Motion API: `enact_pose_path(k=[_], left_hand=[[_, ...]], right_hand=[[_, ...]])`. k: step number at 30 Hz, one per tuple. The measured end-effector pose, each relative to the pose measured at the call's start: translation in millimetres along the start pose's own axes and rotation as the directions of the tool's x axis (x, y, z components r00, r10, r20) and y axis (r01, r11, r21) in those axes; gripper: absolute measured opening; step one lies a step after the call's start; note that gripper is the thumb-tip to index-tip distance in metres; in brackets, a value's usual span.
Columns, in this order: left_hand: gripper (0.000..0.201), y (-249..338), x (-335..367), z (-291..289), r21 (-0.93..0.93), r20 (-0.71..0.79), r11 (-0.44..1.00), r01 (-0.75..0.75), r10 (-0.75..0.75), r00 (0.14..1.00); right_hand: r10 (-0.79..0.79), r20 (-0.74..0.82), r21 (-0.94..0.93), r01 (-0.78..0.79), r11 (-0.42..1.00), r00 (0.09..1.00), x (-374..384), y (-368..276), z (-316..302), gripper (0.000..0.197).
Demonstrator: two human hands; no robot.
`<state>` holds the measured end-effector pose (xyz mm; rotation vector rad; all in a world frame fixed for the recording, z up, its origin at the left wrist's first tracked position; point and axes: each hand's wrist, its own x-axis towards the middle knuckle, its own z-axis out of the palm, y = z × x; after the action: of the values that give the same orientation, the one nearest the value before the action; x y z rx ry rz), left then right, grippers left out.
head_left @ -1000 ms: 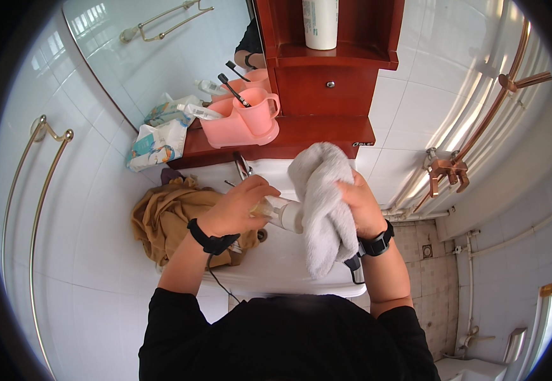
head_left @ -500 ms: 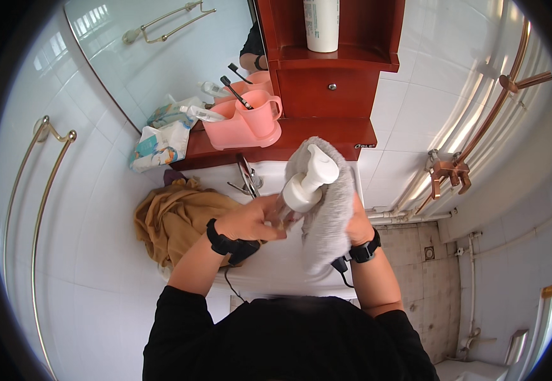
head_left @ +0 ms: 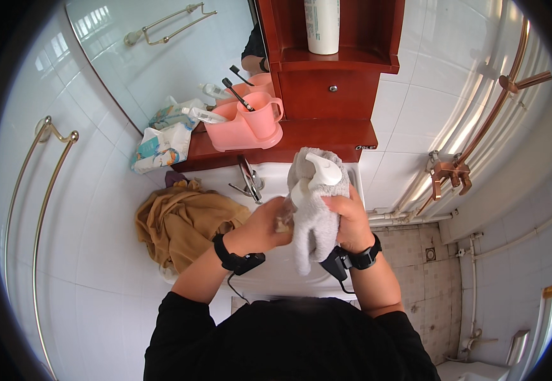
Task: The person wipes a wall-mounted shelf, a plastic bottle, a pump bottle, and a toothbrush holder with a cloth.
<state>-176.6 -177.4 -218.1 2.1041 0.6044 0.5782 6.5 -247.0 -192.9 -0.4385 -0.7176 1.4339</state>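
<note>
Your left hand (head_left: 264, 225) curls around the clear body of a pump bottle (head_left: 327, 170), held above the white washbasin (head_left: 277, 272); your right hand (head_left: 351, 223), partly closed, grips a grey towel (head_left: 315, 222) against its neck. This looks like wiping the bottle; wiping further calls for a firm left hold and a turn. Beyond lie a bunched brown cloth (head_left: 186, 219), then the chrome faucet (head_left: 248, 180).

the cloth (head_left: 314, 222) and pump bottle (head_left: 328, 170) were above the sink (head_left: 282, 270), right of the fabric (head_left: 184, 222); behind, a cup holder (head_left: 225, 136) stood on the shelf (head_left: 327, 136).
</note>
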Motion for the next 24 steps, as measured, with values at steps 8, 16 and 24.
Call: enact_pose_path(k=[8, 16, 24], left_hand=[[0.046, 0, -3, 2, 0.269, -0.116, 0.959, -0.093, 0.128, 0.985], [0.050, 10, -6, -1, -0.388, 0.261, 0.905, 0.176, -0.075, 0.962], [0.042, 4, -3, 1, -0.584, 0.561, 0.737, 0.340, 0.064, 0.825]], right_hand=[[-0.127, -0.056, -0.026, 0.126, 0.992, 0.990, -2, 1, 8, 0.049], [-0.005, 0.088, 0.147, -0.008, 0.989, 0.996, 4, 3, -10, 0.049], [0.110, 0.181, 0.246, -0.153, 0.957, 0.977, 2, 13, -35, 0.062]])
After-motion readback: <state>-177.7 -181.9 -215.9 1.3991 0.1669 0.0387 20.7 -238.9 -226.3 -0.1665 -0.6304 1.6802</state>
